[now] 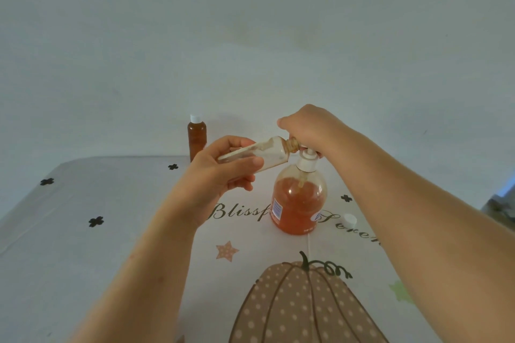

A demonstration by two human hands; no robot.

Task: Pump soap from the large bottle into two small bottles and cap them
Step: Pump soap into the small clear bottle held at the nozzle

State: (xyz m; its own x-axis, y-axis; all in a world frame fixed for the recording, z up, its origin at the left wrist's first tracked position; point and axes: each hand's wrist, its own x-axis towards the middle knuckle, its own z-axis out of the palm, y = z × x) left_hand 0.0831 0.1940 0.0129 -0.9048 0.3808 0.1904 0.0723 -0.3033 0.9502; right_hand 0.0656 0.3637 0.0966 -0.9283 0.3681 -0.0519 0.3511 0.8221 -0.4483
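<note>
Far left of and behind the large clear pump bottle of orange soap, a small amber-filled bottle with a white cap is stood upright at the table's far edge. It is judged finished and parked out of the way.

Just left of the large bottle, a second small clear bottle, smeared inside and nearly empty, is gripped by the left hand, with fingers and thumb curled round its body. It is held tilted almost flat so that its open neck is brought up to the spout.

The large bottle is left standing on the pumpkin-print tablecloth, so no hand is needed to steady it.

The white pump head is covered from above by the right hand. The fingers are curled down over it, as for pressing. The spout tip itself is hidden.

Right of the large bottle's base, a loose white screw cap is laid on the cloth, kept within reach for capping. The second fill is judged barely begun.
</note>
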